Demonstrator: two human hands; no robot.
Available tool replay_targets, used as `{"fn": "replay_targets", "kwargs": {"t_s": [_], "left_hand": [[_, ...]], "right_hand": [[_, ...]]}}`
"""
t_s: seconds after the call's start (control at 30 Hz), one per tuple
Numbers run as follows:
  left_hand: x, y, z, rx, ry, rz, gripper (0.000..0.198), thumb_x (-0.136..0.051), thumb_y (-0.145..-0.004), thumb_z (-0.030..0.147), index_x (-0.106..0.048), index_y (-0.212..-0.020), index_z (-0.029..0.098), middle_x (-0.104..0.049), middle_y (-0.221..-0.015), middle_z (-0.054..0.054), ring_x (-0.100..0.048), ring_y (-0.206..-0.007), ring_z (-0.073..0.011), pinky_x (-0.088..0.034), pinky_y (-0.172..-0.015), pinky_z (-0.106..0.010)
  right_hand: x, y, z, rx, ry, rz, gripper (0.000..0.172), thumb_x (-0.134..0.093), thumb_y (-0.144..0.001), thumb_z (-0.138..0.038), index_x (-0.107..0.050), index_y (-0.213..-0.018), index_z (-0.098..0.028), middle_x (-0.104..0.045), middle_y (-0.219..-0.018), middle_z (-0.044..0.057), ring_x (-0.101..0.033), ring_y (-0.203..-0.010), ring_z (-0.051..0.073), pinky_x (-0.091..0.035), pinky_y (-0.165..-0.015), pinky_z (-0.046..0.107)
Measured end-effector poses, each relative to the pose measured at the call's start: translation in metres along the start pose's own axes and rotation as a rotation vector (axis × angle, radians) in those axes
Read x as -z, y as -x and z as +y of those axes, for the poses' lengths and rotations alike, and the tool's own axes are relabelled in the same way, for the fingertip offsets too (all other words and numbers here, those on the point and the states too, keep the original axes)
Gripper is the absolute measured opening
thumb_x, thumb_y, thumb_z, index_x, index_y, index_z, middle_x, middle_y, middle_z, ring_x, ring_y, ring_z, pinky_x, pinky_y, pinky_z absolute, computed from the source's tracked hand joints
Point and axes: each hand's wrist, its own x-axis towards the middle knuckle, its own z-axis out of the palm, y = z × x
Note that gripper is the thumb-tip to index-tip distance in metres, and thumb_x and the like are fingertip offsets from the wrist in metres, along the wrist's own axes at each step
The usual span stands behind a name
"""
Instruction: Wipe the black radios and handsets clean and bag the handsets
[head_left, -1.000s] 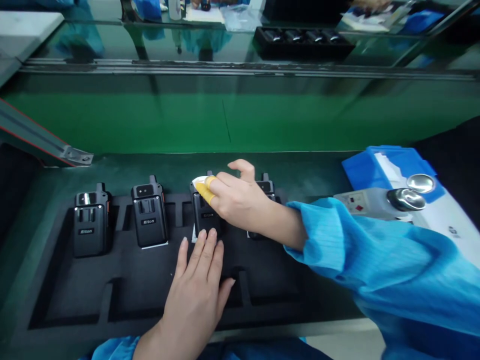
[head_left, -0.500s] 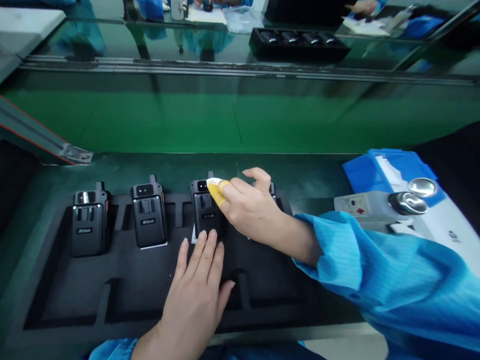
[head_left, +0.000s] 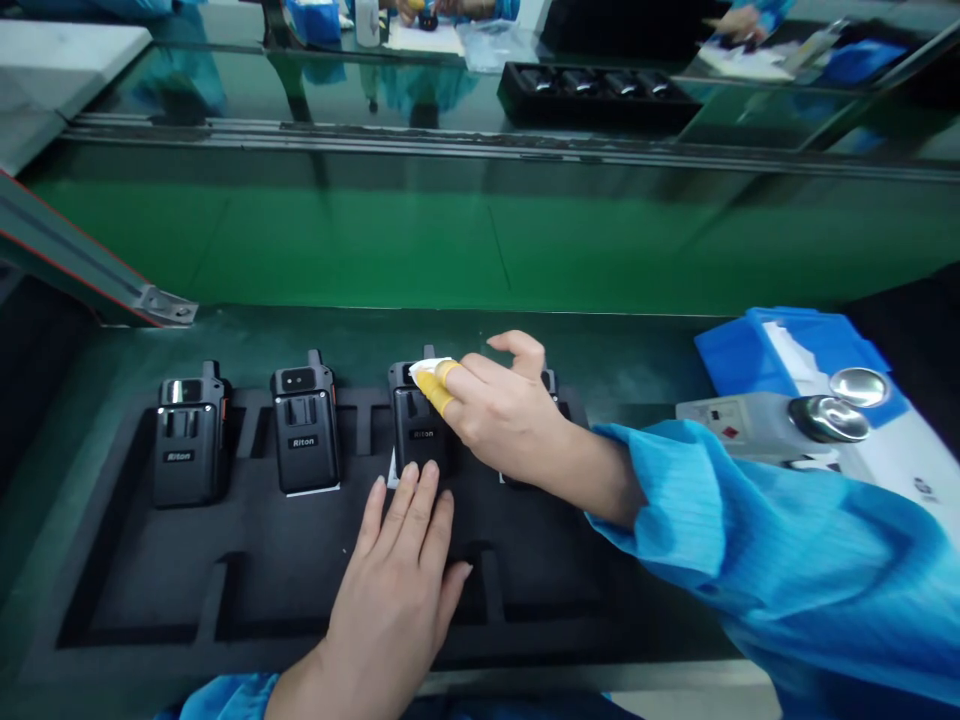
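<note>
Pinching a small white wipe (head_left: 424, 368), the right hand (head_left: 506, 415) is in the middle of the frame, and its thumb and yellow-covered fingertips are closed together on it. The wipe is at the upper end of a black handset (head_left: 409, 410), which lies at the centre, partly in the black tray (head_left: 285, 590). The left hand (head_left: 401, 590), at the lower centre, is laid flat, with its fingers straight and a little apart and its thumb further out; the fingertips are at the lower end of the same handset. Two similar handsets, a far-left one (head_left: 187, 455) and a second one (head_left: 306, 440), stand in a row to the left, both with the label "Riton". A fourth handset (head_left: 551, 384) is mostly hidden behind the right hand. At the right of the frame, a bottle (head_left: 757, 420) with a metal top lies in front of a blue box (head_left: 727, 350) on the green table (head_left: 637, 345).
</note>
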Motion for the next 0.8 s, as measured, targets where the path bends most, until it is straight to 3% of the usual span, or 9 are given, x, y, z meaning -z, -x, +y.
{"fn": "replay_targets", "kwargs": {"t_s": [0.23,0.53,0.8], "left_hand": [[-0.002,0.002,-0.001,-0.007,-0.003,-0.017,0.038,-0.047,-0.088,0.029,-0.059,-0.12,0.011,-0.053,-0.136,-0.016,-0.046,-0.129,-0.0293,-0.032,-0.11,-0.048],[0.003,-0.003,-0.001,-0.035,-0.042,0.02,0.036,-0.042,-0.09,0.027,-0.062,-0.114,0.01,-0.058,-0.131,-0.016,-0.054,-0.121,-0.0299,-0.042,-0.101,-0.047],[0.002,-0.002,-0.002,-0.042,-0.018,0.025,0.034,-0.044,-0.09,0.027,-0.062,-0.113,0.01,-0.056,-0.132,-0.018,-0.053,-0.123,-0.0301,-0.04,-0.104,-0.049]], "right_hand": [[-0.011,-0.017,-0.007,-0.06,-0.129,-0.058,0.031,-0.042,-0.09,-0.009,-0.07,-0.079,-0.018,-0.057,-0.073,0.0,-0.043,-0.073,0.013,-0.012,-0.094,0.041],[-0.004,0.005,0.002,-0.139,-0.07,-0.135,0.032,-0.04,-0.087,-0.004,-0.069,-0.083,-0.018,-0.053,-0.068,-0.002,-0.042,-0.069,0.011,-0.014,-0.091,0.041],[0.004,0.025,0.013,-0.213,0.007,-0.156,0.034,-0.041,-0.082,-0.003,-0.065,-0.063,-0.018,-0.06,-0.075,-0.001,-0.043,-0.068,0.01,-0.012,-0.089,0.04]]}}
